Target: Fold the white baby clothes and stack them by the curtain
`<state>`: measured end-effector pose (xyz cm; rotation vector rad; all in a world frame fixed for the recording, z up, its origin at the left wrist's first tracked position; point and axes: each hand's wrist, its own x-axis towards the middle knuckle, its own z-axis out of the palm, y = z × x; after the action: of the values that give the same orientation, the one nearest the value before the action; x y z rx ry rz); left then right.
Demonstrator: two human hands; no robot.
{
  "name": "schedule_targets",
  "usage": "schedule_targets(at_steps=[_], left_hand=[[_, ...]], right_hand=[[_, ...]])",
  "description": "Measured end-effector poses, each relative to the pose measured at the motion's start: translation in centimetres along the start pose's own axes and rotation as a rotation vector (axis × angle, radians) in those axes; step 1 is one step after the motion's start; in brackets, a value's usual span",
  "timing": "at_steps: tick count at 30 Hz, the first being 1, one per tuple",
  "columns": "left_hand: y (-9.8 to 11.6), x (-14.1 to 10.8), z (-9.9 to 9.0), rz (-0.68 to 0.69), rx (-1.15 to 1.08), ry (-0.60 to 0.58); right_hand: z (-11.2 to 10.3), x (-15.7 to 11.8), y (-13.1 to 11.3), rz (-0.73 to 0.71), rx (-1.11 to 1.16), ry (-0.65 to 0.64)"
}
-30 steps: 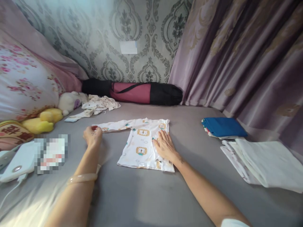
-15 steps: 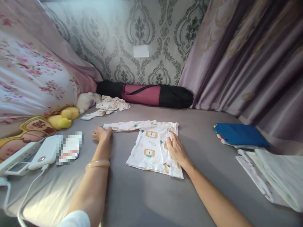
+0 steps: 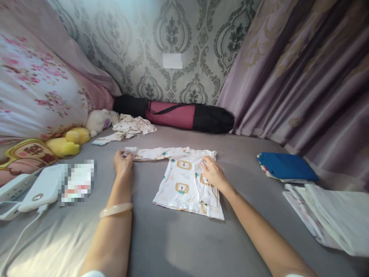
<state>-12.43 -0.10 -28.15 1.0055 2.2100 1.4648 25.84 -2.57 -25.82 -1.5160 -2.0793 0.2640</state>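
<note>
A small white long-sleeved shirt [image 3: 182, 187] with tan lion prints lies flat on the grey bed sheet [image 3: 161, 246]. One sleeve stretches out to the left; the other is folded down over the body's right side. My left hand [image 3: 123, 163] is closed on the cuff of the outstretched sleeve, its end slightly bunched above the fingers. My right hand [image 3: 215, 174] is at the shirt's upper right, with its fingers bent together on the cloth by the shoulder. Its fingertips partly cover the fabric they pinch.
Folded blue cloth [image 3: 288, 166] and folded white clothes [image 3: 340, 215] lie at right. On the left are a white power bank [image 3: 43, 188] with a cable, a power strip [image 3: 17, 188] and plush toys [image 3: 65, 142]. Behind lie crumpled clothing [image 3: 134, 126] and a long red-and-black bag [image 3: 173, 114].
My left hand has turned and now grips the sleeve's cuff, lifting its end a little. My right hand has moved slightly up, its fingers drawn from lying flat into a pinch.
</note>
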Motion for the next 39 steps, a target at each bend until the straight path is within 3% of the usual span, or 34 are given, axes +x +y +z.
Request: schedule_targets(at_steps=[6,10,14,20,26,31,35,37,39], left_hand=[[2.4,-0.8,0.5,-0.147,-0.363,0.059],[3.1,-1.1,0.0,-0.243,-0.605,-0.02],[3.3,-0.8,-0.3,-0.286,-0.689,-0.054],[3.4,0.0,0.5,-0.358,-0.765,0.02],[4.2,0.3,0.9,-0.214,-0.983,-0.014],[5.4,-0.5,1.2,-0.148,-1.067,-0.094],[6.8,-1.6,2.0,-0.121,-1.051,-0.183],[7.8,-2.3,2.5,-0.109,-1.015,-0.171],[8.9,-3.2,2.9,-0.071,-0.946,-0.142]], right_hand=[[1.8,5.6,-2.9,0.0,-0.053,-0.154],[3.7,9.7,-4.0,-0.017,-0.151,-0.255],[5.2,12.2,-3.9,-0.018,-0.212,-0.303],[6.5,13.4,-3.3,0.003,-0.269,-0.323],[7.4,12.4,-3.1,0.06,-0.282,-0.239],[6.7,12.2,-3.8,0.129,-0.179,-0.2],[5.5,12.0,-5.8,0.247,0.1,-0.131],[4.7,11.5,-7.4,0.331,0.459,-0.254],[3.7,10.8,-9.1,0.419,0.847,-0.468]])
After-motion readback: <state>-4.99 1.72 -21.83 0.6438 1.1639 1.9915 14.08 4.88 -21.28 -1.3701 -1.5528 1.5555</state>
